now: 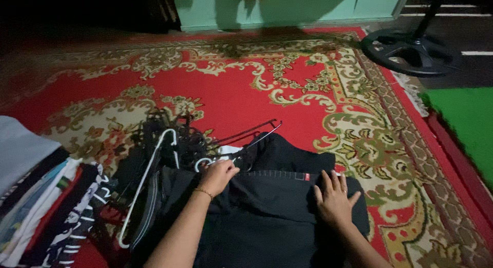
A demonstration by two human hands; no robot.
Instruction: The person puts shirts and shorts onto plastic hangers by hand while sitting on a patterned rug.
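A black garment [267, 206] with a stitched waistband lies spread on the red patterned carpet [231, 93] in front of me. My left hand [218, 175] is closed on the garment's upper edge, right beside a white hanger hook [203, 163]. My right hand [334, 198] rests flat on the garment's right side, fingers spread. A thin black wire hanger [257, 132] pokes out just beyond the garment.
A tangle of black hangers [169, 137] and a white hanger [146, 180] lie to the left. Folded clothes [41, 196] are stacked at the far left. A black fan base [408, 50] stands at the back right, with a green mat [462, 124] nearby.
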